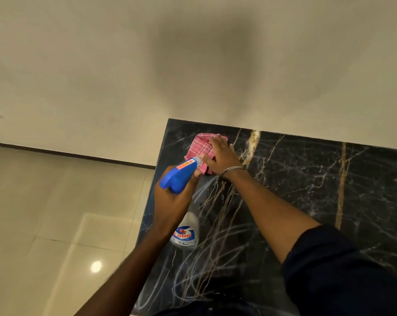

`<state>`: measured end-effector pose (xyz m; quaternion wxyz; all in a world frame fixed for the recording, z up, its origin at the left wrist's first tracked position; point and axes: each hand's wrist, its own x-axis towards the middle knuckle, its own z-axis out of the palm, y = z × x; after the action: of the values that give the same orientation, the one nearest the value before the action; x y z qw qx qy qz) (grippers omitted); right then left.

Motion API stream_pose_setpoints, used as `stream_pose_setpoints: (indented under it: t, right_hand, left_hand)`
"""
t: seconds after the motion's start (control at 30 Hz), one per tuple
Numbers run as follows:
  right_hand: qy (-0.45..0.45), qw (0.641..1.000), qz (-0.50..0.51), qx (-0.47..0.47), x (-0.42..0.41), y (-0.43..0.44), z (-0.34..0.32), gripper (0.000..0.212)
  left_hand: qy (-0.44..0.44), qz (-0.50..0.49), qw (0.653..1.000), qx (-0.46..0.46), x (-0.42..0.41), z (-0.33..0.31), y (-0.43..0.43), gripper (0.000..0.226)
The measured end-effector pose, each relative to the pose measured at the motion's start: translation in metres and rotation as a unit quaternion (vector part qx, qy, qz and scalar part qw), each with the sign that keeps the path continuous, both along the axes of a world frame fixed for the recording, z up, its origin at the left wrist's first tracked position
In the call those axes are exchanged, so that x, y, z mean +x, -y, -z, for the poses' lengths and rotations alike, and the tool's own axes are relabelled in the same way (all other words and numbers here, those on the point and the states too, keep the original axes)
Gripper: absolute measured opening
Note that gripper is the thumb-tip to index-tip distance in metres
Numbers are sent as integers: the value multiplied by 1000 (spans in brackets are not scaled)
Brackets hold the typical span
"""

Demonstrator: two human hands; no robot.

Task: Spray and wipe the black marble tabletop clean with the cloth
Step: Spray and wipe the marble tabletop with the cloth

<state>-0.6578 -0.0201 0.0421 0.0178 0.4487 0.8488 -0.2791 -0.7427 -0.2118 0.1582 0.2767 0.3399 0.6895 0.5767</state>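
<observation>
Wiping: right hand (220,156) flat on pink cloth (201,145) at table (307,190) far corner, pressing for contact. Left hand (172,201) grips spray bottle (181,176), nozzle apparently aimed beside cloth.

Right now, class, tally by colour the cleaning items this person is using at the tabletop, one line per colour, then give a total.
Blue-headed: 1, the spray bottle, held in the left hand.
Pink checked: 1, the cloth, pressed under the right hand on the black marble tabletop.
Total: 2
</observation>
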Motion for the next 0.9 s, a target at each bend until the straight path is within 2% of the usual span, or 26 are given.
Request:
stream_pose_setpoints:
  t: [0.2, 0.3, 0.43, 0.53, 0.6, 0.7, 0.8, 0.83, 0.9]
  right_hand:
    - [126, 985, -105, 53, -23, -8, 34, 92]
    - [133, 982, -108, 84, -51, -7, 46, 90]
    - [144, 977, -117, 106, -103, -15, 45, 87]
    - [160, 970, -142, 114, -136, -16, 43, 85]
    - [169, 964, -161, 125, -147, -14, 43, 82]
    - [158, 964, -167, 130, -135, -16, 43, 76]
    - [132, 974, -130, 127, -87, -17, 45, 74]
    - [124, 979, -105, 126, -66, -20, 45, 73]
    - [118, 985, -39, 120, -23, -26, 45, 69]
  left_hand:
    - [14, -16, 1000, -7, -21, 9, 5, 31]
    - [29, -27, 999, -15, -27, 10, 7, 22]
    - [46, -37, 998, -7, -29, 5, 6, 25]
    - [23, -28, 999, -10, -32, 4, 3, 8]
    - [8, -28, 999, -18, -31, 5, 1, 15]
    - [25, -38, 999, -31, -29, 6, -3, 20]
    - [58, -35, 996, -51, -25, 10, -2, 56]
    - [71, -35, 995, -59, -25, 13, 0, 60]
    - [84, -18, 994, -67, -25, 14, 1, 52]
